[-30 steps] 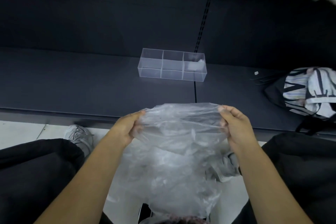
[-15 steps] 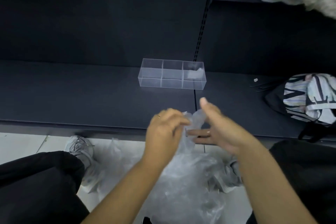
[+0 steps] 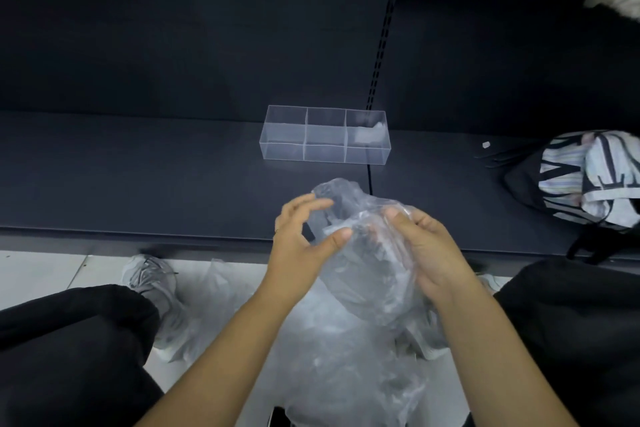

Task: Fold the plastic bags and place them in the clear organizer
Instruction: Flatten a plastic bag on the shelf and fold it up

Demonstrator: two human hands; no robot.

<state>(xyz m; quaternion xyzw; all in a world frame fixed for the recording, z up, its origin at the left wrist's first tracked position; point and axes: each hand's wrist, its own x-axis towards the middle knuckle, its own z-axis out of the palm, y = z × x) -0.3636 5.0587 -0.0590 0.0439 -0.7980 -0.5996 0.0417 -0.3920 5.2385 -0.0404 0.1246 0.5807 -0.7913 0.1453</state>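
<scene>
Item 1, plastic bag (image 3: 363, 274): clear, crumpled, bunched between my two hands in the air over the front edge of the shelf (image 3: 138, 177); its lower part hangs down toward my lap.

Item 2, left hand (image 3: 304, 243): fingers curved, thumb tip pressed on the plastic and fingertips at the bag's upper left edge, pinching it loosely.

Item 3, right hand (image 3: 426, 246): fingers curled into the bag's right side, partly veiled by the film, gripping it.

Item 4, clear organizer (image 3: 284, 146): three compartments in a row, standing on the shelf beyond my hands, well apart from the bag. The right compartment holds a small pale folded bag (image 3: 369, 133).

Item 5, more loose plastic (image 3: 346, 374): heaped on the floor between my knees.

Item 6, striped tote (image 3: 588, 177): lying at the shelf's right end.

Item 7, grey shoe (image 3: 152, 281): on the white floor, left.
</scene>
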